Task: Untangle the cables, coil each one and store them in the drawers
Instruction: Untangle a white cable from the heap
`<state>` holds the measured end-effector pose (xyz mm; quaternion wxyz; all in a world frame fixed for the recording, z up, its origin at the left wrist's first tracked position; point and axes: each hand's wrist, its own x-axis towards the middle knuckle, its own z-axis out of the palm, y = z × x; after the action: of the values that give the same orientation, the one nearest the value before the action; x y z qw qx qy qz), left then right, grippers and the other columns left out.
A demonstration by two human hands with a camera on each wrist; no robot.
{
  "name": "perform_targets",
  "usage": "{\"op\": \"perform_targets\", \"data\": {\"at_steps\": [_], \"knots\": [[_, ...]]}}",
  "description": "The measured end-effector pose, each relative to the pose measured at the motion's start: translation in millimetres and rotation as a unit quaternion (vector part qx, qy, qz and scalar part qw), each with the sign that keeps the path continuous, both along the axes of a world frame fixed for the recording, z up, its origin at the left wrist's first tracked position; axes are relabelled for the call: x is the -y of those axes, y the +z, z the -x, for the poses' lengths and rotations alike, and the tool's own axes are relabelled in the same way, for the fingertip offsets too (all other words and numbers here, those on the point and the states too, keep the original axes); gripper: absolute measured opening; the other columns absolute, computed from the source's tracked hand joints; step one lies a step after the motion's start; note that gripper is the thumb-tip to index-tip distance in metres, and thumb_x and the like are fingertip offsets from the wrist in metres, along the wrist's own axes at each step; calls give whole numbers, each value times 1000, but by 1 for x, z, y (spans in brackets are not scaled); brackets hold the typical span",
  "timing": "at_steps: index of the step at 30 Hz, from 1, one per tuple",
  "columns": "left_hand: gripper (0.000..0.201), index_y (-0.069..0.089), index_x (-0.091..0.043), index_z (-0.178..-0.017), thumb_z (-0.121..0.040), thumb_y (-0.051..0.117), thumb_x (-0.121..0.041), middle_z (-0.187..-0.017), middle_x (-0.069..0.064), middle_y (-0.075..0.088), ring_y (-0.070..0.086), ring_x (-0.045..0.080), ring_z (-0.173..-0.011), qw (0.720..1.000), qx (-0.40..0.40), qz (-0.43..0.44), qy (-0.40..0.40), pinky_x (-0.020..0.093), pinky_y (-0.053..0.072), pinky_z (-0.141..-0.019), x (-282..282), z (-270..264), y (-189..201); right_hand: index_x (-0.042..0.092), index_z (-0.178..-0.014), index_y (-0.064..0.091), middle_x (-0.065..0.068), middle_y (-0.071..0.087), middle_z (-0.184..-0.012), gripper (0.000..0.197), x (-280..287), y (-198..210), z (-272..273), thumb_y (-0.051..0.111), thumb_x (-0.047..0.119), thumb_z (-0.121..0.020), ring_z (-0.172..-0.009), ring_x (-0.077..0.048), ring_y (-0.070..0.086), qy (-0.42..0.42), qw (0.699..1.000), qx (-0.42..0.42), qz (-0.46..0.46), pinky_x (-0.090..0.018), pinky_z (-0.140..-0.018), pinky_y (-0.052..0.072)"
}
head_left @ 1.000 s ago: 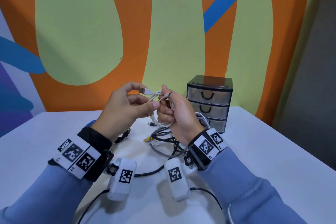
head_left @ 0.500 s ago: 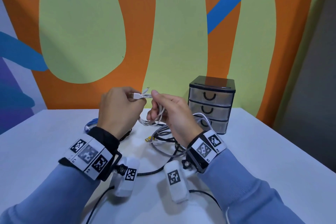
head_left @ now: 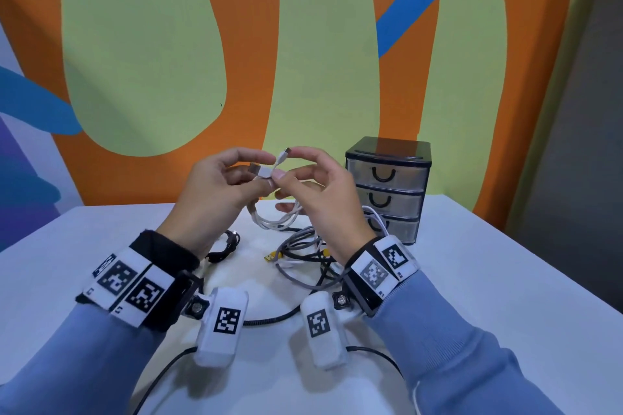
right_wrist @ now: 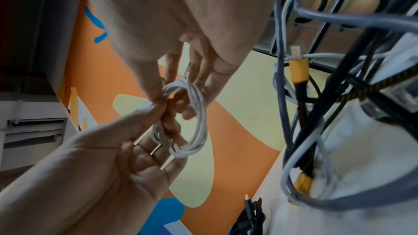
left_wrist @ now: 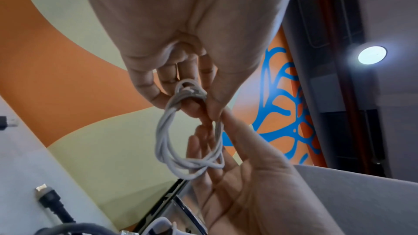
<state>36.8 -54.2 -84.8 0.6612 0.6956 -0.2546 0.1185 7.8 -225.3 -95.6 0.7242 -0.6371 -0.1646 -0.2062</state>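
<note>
A white cable [head_left: 273, 220] hangs as a small coil between my two hands, above the white table [head_left: 505, 280]. My left hand [head_left: 259, 168] pinches the top of the coil [left_wrist: 190, 94] near its USB plug [head_left: 261, 172]. My right hand [head_left: 287, 163] pinches the cable's free end between thumb and forefinger, with the small plug [head_left: 285, 154] sticking up and the other fingers spread. In the right wrist view the coil [right_wrist: 194, 122] loops round the fingers of both hands. The three-drawer unit [head_left: 387, 185] stands to the right, all drawers closed.
A tangle of grey, black and white cables [head_left: 303, 256] with yellow plugs lies on the table under my right hand, reaching to the drawer unit. A coiled black cable [head_left: 226, 246] lies under my left hand. A painted wall rises behind the table.
My right hand let go of the coil's loops and spread its fingers; it now pinches only the free end, lifted above the USB plug. My left hand still holds the coil.
</note>
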Motion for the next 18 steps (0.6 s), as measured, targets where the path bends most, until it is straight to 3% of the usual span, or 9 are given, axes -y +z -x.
{"op": "perform_targets", "data": {"at_steps": [1,3,5,8,10,13,15,18], "knots": [[32,78,-23,-109,-78,88,-21,-94,22,77,71,31,-88,1000,6,-8,1,41,50,-86,-1,1,1,14,-113,69,-26,71,-95,23,0,0,0,80,11,-92,-72,-20,72,-12,1000,7,-2,-47,-74,66],[27,77,-20,-107,-83,89,-12,-86,2,78,72,19,-87,998,43,-50,22,35,53,-85,-2,0,3,9,-107,67,-26,70,-88,23,2,0,-1,82,9,-90,-67,-22,69,-31,999,11,-16,-47,-72,66],[21,78,-23,-103,-88,84,-8,-82,-11,73,73,16,-86,986,106,-114,63,37,58,-83,-3,0,3,7,-104,64,-20,68,-82,23,2,1,-1,82,8,-89,-64,-22,67,-35,999,6,-24,-43,-69,65],[18,77,-27,-97,-89,82,-11,-83,-8,73,74,18,-84,965,171,-168,110,43,62,-81,-7,-1,3,7,-101,64,-14,69,-78,22,3,1,-2,83,12,-90,-63,-21,67,-38,999,7,5,-43,-67,64],[16,77,-27,-93,-89,82,-13,-81,-9,74,73,15,-78,950,201,-194,136,43,62,-78,-12,-1,5,12,-101,67,-10,73,-78,26,9,0,-5,84,29,-90,-67,-17,68,-73,993,7,97,-39,-70,60],[11,75,-24,-86,-88,83,-16,-79,-11,75,73,14,-73,942,213,-178,190,42,62,-76,-26,-6,10,29,-94,71,5,74,-96,40,28,-2,-9,78,66,-82,-91,-8,68,-129,943,-42,304,-34,-82,57],[12,74,-22,-83,-88,85,-19,-79,-10,76,73,16,-75,939,191,-162,236,42,61,-76,-38,-15,10,38,-100,71,13,68,-110,54,39,-8,-11,72,84,-71,-105,-5,62,-117,899,-105,409,-35,-88,54],[14,73,-22,-82,-88,85,-22,-80,-8,76,72,17,-78,927,161,-178,288,39,60,-78,-52,-23,8,45,-104,71,17,66,-107,68,47,-15,-16,69,93,-56,-105,-8,64,-83,841,-150,513,-40,-93,56]]}}
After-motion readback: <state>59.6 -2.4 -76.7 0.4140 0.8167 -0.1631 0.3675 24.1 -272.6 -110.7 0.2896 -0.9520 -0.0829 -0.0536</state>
